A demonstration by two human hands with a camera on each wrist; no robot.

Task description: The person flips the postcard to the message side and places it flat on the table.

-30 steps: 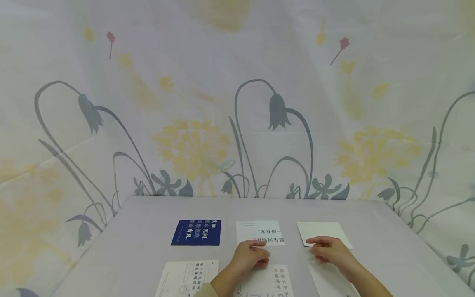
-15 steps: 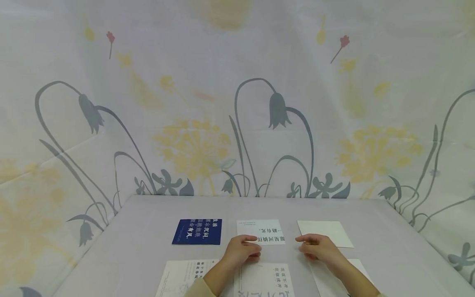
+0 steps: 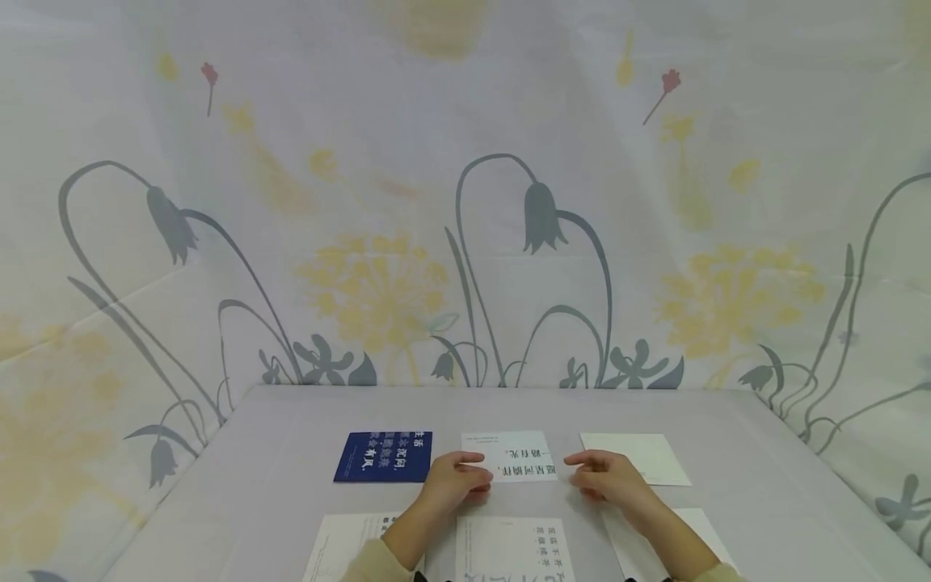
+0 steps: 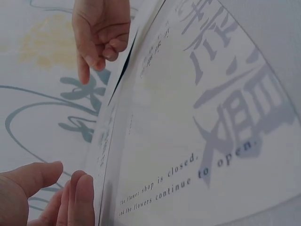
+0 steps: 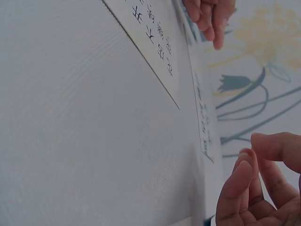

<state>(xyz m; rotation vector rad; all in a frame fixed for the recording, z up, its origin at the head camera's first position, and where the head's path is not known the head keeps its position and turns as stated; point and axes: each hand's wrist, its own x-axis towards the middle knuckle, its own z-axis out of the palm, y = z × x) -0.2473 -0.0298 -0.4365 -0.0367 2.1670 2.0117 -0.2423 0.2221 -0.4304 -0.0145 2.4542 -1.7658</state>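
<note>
Dark blue card (image 3: 381, 457) lies flat toward the far edge of the worktop (image 3: 240, 501), left of centre.

Head view: far middle card (image 3: 518, 462) and cream card (image 3: 642, 459) continue that row rightward. Near left card (image 3: 342, 541), near middle card (image 3: 512, 546) and near right card (image 3: 634, 551) lie closer to the bottom edge. Left hand (image 3: 452, 482) is beside the far middle card's left edge, right hand (image 3: 611, 478) between that card and the cream one. Both loosely bent, holding nothing.

Left wrist view: thumb and fingers apart, grasp unfilled; near middle card beside them, English lines legible.

Right wrist view: thumb close to fingertips, nothing pinched; contact between them unclear.

Judgement: thin flat stock; handle by an edge, one fingertip underneath, light pressure, sleeves kept off the near row.
</note>
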